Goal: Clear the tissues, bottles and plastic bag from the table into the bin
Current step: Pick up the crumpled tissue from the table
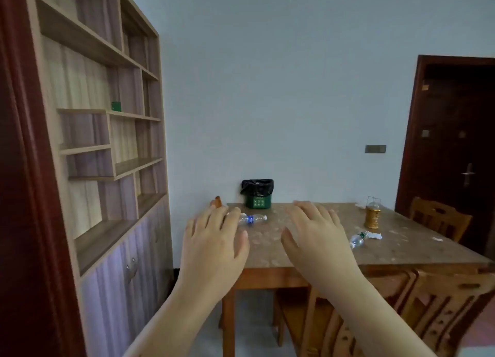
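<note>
A green bin (257,198) lined with a black bag stands on the far edge of the wooden table (401,249), against the wall. A clear bottle with a blue label (253,219) lies on its side just in front of the bin. A second clear bottle with a green cap (357,239) lies to the right, touching a crumpled white tissue (374,235). Another small white scrap (438,239) rests further right. My left hand (214,239) hovers open before the blue-label bottle, fingers spread. My right hand (316,236) is open too, raised over the table's middle.
A gold lantern-shaped object (372,214) stands on the table's right part. Wooden chairs sit at the near right (428,303) and far right (439,217). A tall shelf unit (107,142) fills the left. A dark door (455,148) is at the right.
</note>
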Motion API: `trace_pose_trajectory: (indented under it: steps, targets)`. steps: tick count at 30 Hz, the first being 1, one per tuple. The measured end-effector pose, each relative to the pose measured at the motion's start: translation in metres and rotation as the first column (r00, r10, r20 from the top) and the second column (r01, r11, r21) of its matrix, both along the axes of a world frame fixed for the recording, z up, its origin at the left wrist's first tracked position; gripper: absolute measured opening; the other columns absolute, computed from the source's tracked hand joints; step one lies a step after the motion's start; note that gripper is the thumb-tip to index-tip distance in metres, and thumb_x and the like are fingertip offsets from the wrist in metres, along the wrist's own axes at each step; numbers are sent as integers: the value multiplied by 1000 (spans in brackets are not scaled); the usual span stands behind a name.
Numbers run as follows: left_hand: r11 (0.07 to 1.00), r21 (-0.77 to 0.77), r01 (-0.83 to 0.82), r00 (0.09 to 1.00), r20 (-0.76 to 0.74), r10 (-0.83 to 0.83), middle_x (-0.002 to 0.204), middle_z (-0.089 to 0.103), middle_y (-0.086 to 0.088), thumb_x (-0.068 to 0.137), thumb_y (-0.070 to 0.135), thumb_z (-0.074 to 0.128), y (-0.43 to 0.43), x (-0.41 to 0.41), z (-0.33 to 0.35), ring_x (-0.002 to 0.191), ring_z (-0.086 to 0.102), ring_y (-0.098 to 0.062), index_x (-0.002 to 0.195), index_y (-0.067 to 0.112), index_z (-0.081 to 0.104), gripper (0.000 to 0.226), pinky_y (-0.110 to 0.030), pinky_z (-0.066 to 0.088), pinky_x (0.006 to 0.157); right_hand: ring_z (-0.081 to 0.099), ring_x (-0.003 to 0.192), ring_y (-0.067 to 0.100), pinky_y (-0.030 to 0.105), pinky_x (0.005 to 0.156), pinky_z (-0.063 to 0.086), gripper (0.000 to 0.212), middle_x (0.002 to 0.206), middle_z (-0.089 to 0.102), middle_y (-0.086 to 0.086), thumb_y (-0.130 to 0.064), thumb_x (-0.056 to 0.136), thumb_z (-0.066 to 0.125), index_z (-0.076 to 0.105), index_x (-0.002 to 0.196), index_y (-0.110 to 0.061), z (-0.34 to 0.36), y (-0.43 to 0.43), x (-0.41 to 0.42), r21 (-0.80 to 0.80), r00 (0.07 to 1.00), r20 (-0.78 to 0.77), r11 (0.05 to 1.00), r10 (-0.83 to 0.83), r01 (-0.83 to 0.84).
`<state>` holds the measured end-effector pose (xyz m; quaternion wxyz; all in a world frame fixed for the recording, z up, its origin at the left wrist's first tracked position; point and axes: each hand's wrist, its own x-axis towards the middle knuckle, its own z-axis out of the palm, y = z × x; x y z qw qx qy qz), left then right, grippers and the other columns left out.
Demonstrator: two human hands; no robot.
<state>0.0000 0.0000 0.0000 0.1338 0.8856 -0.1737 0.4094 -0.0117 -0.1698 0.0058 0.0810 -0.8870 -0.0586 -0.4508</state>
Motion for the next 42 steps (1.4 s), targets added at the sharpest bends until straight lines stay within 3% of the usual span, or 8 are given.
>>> trace_pose_trajectory:
  steps: [3,7,12,18,26,30,38,42]
  targets:
    - [1000,-12,14,1000,-24,-14,107,68,-10,81,37,36,22,13,-13,102,62,-30,110,9,62,48,-47,47,87,62,85,35,55,79,50,37,97,67,13,-23,71,38,63,93,-6,-8,21,10,-16,1000,9,1000,16,-16]
    - [999,-10,-37,998,-47,36,107,67,-11,83,31,51,43,30,-42,104,61,-32,112,9,61,38,-52,49,86,61,87,33,51,81,49,39,97,66,10,-24,72,36,62,95,-9,-29,41,24,-13,999,-37,999,39,-39]
    - [998,-5,-66,990,-121,65,104,68,-11,79,37,35,53,53,-77,101,63,-32,107,9,63,48,-50,48,84,61,89,32,50,83,48,30,100,65,9,-21,74,51,62,101,-10,-58,55,53,31,984,-134,993,113,-110]
    - [997,-27,-78,967,-244,69,108,67,-11,79,37,33,61,114,-111,105,61,-31,110,9,61,50,-55,48,88,57,103,32,54,90,44,34,111,63,10,-23,80,51,59,111,-11,-91,58,118,66,962,-230,989,148,-136]
    - [994,-1,-110,960,-258,106,106,68,-11,76,28,51,38,234,-127,100,63,-31,108,8,63,40,-54,47,84,60,95,37,54,85,47,36,106,65,15,-11,71,67,60,106,-7,-115,36,242,121,961,-230,984,154,-128]
    - [993,-38,-114,950,-295,98,109,67,-11,79,35,36,30,288,-135,103,61,-31,111,8,62,49,-55,48,86,61,93,40,56,82,47,36,104,66,17,-10,70,67,61,105,-6,-126,30,299,123,959,-241,985,146,-119]
    - [985,-67,-158,939,-320,128,109,66,-15,80,26,50,55,377,-157,102,60,-35,112,4,61,40,-53,46,87,59,98,40,57,85,46,35,106,64,18,-7,72,68,61,107,-4,-150,42,396,115,917,-366,986,157,-123]
    - [986,-88,-145,929,-355,105,112,65,-14,81,33,38,68,435,-170,105,59,-34,114,6,59,47,-56,46,88,61,95,39,57,83,45,38,103,66,18,-6,66,73,61,102,-4,-158,64,449,86,906,-391,986,164,-141]
